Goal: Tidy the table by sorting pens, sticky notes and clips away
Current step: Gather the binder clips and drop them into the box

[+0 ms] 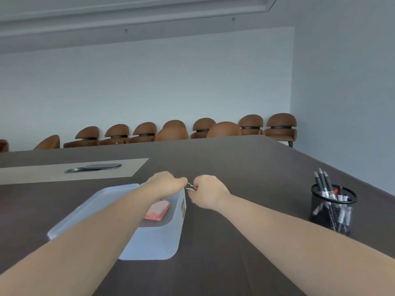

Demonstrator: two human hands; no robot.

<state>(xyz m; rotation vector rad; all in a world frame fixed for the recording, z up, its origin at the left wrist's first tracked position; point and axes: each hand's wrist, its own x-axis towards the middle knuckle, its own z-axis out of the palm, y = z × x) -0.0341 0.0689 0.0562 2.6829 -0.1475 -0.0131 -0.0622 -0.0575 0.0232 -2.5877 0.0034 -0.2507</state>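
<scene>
Your right hand [206, 192] has its grip pinched on a wire clip [190, 186] beside the white box [157, 238] holding pink sticky notes [157, 211] on the bench [224, 242], while your left hand [165, 182] is curled, contents hidden.

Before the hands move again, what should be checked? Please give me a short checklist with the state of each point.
1. Clip held: ok, its wire loops show between the right hand and left hand.
2. Which hand bears it: cannot tell.
3. Box open to receive: ok, its lid lies beside it.
4. Sticky notes in the box: ok.
5. Pens in the mesh cup: ok.
6. Other clips left on the table: cannot tell, the hands hide that spot.
</scene>
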